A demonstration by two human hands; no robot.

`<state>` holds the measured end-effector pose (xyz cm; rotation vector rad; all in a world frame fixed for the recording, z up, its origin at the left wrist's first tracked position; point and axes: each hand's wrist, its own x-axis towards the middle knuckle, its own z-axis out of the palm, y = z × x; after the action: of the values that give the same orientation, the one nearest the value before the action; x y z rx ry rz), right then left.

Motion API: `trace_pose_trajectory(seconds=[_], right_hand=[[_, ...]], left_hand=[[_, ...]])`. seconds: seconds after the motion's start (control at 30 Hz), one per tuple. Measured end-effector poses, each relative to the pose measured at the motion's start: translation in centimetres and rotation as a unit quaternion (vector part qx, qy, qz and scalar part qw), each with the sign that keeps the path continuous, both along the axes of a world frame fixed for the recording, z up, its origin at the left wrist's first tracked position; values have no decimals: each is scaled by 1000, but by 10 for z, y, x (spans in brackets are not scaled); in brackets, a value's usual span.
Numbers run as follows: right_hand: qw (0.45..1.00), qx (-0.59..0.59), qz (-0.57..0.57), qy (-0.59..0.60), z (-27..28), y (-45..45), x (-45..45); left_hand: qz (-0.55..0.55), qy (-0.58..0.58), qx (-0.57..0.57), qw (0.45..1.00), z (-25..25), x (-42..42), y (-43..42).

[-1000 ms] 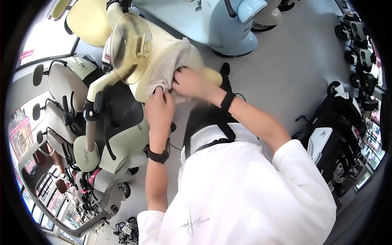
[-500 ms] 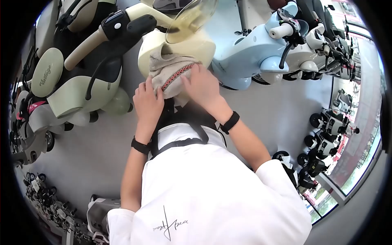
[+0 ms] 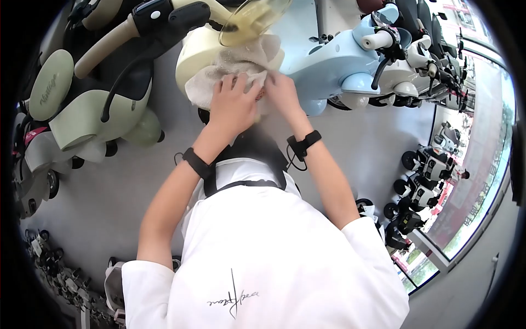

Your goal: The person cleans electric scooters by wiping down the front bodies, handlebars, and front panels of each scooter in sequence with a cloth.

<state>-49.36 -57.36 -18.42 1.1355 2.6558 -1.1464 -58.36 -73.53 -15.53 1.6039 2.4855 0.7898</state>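
Observation:
A beige cloth (image 3: 245, 59), bunched and loosely spread, lies against the front of the cream-yellow scooter (image 3: 192, 57). My left hand (image 3: 234, 105) is over its lower part, with bent fingers gripping the fabric. Just to the right, my right hand (image 3: 281, 94) pinches the cloth's edge. A small bit of reddish patterned band shows between the hands; the rest is hidden by folds and fingers. Above the cloth is the scooter's clear yellowish windscreen (image 3: 255, 21).
To the left stands a pale green scooter (image 3: 98, 120) with a tan handlebar grip (image 3: 107, 46). On the right is a light blue scooter (image 3: 334, 63). More scooters (image 3: 422, 186) line the glass frontage on the right, over a grey floor (image 3: 115, 203).
The cloth has been turned and opened out, so its red patterned band is now mostly covered. My left hand has moved right across it, close to my right hand.

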Motion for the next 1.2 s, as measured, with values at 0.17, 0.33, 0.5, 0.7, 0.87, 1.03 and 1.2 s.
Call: trace_pose_trajectory(seconds=[0.17, 0.33, 0.5, 0.7, 0.87, 1.03, 1.2], right_hand=[[967, 190, -7, 168, 5, -57, 10], [981, 17, -134, 136, 5, -73, 41], [973, 37, -183, 133, -27, -64, 35], [901, -201, -274, 270, -50, -40, 19], [945, -176, -205, 185, -53, -37, 6], [832, -333, -375, 237, -88, -56, 10], [569, -610, -457, 310, -92, -81, 19]], left_hand=[[34, -213, -63, 974, 0, -13, -27], [133, -105, 3, 986, -12, -7, -17], [61, -46, -13, 997, -34, -10, -1], [-57, 60, -16, 996, -22, 5, -5], [9, -29, 32, 999, -29, -5, -25], [-25, 56, -12, 998, -21, -1, -4], [-197, 155, -71, 966, -25, -6, 37]])
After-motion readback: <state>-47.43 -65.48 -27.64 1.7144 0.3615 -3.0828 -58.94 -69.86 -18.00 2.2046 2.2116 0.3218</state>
